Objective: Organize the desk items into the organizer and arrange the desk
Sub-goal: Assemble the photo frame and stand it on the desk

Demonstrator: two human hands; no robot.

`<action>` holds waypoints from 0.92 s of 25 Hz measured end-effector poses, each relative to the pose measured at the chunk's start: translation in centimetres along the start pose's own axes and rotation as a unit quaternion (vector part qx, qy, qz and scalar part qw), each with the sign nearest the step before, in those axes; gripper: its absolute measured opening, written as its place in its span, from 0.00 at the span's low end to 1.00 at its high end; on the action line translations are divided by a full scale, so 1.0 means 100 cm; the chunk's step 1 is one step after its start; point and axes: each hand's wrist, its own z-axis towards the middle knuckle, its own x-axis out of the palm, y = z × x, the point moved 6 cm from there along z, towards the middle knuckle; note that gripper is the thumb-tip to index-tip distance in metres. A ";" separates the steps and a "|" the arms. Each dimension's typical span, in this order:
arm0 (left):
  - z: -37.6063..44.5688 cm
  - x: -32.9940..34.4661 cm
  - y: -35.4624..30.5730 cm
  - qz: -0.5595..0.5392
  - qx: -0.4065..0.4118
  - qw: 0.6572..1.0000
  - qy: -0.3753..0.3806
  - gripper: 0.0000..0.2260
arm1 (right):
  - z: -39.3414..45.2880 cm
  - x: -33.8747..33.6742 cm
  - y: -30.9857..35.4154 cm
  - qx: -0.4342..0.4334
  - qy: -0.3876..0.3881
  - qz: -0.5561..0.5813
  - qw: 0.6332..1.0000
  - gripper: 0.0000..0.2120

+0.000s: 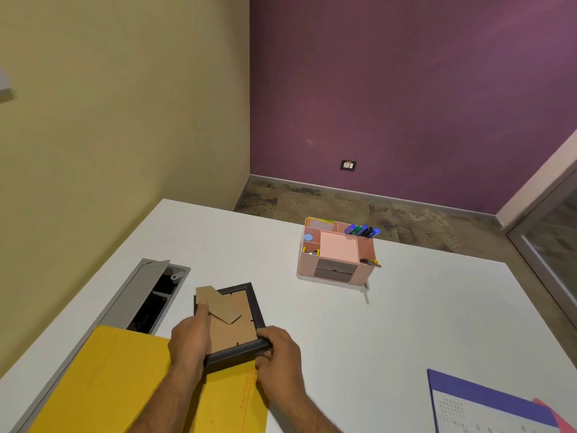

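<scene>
A dark picture frame (254, 310) lies back-side up, its brown cardboard backing and fold-out stand (218, 303) showing. My left hand (190, 337) holds its left side, the thumb pressing on the stand. My right hand (276, 351) grips the frame's near right corner. The frame's near edge overlaps a yellow folder (125, 385). A pink desk organizer (337, 254) stands farther back on the white desk (406, 307). It holds several markers (362, 230), a pink note pad, a blue round item and small yellow clips.
An open grey cable tray (150, 295) is set into the desk at the left, next to the wall. A calendar with a purple band (487, 404) lies at the near right corner, a pink sheet beside it. Beyond the desk's far edge is floor.
</scene>
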 end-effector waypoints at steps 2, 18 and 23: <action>-0.007 0.005 -0.002 -0.014 -0.002 1.000 0.023 0.25 | -0.005 -0.016 0.001 -0.035 -0.048 -0.051 0.997 0.18; -0.141 0.070 -0.068 0.033 0.277 0.913 0.297 0.04 | -0.056 -0.188 -0.027 -0.122 -0.162 0.064 0.977 0.15; -0.166 0.096 -0.038 0.020 0.235 0.916 0.324 0.04 | -0.072 -0.203 -0.064 -0.002 -0.167 0.195 0.966 0.09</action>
